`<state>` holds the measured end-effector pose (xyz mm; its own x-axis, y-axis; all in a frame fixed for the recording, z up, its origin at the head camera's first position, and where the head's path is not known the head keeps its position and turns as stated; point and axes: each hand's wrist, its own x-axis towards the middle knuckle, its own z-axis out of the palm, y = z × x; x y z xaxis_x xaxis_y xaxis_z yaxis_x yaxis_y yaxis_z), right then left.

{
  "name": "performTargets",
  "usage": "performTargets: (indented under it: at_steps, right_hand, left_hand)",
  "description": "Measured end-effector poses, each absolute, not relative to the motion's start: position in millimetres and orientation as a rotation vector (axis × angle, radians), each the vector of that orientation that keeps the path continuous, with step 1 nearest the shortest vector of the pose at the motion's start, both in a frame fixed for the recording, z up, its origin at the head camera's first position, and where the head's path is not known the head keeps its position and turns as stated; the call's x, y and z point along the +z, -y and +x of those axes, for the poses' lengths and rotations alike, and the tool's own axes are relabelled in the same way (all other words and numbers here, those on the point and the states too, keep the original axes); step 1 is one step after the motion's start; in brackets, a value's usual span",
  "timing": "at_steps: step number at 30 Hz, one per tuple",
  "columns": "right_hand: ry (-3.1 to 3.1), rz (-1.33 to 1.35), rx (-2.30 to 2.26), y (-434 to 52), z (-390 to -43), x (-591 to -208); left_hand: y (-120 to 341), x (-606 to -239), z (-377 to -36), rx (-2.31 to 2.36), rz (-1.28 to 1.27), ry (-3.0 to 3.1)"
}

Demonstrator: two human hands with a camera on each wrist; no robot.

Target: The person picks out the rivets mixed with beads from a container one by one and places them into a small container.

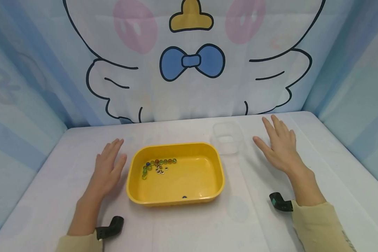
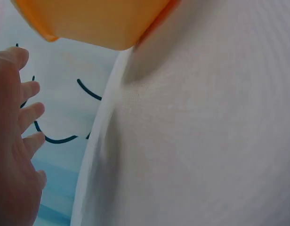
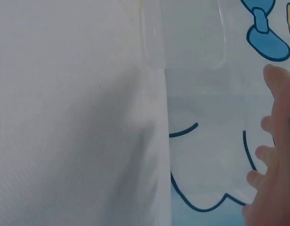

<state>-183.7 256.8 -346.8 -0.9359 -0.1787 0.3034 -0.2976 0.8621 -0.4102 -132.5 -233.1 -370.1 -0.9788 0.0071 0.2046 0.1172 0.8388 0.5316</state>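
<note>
Left hand (image 1: 108, 164) flat on the white table (image 1: 50, 189), fingers straight and loosely spread, holding nothing, just beside the left wall of the yellow tub (image 1: 208, 182). Right hand (image 1: 278, 147) likewise flat, fingers spread, gripping nothing, near the clear plastic box (image 1: 227, 138) standing just behind the tub's right rear corner. Inside the tub, small glass marbles (image 1: 157, 165) clustered toward the back left, 1 dark marble (image 1: 184, 197) apart at the front wall. Behind, a cartoon curtain (image 1: 192, 63) with a blue bow.
</note>
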Motion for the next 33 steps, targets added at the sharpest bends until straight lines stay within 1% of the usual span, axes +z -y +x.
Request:
performTargets:
  at_steps: [5,28,33]
  right_hand:
    - [2.776,0.369,0.692,-251.8,-183.7,-345.6]
    - [2.774,0.422,0.732,-224.9,-187.3,-332.9]
    - [2.771,0.439,0.750,-218.0,-189.5,-328.6]
  left_hand:
    - [226.4,-368.8,-133.5,-0.951,-0.132,2.794]
    - [200.9,-370.7,-137.5,-1.467,-0.039,2.703]
    - [200.8,-371.5,-137.9,-1.647,-0.058,2.631]
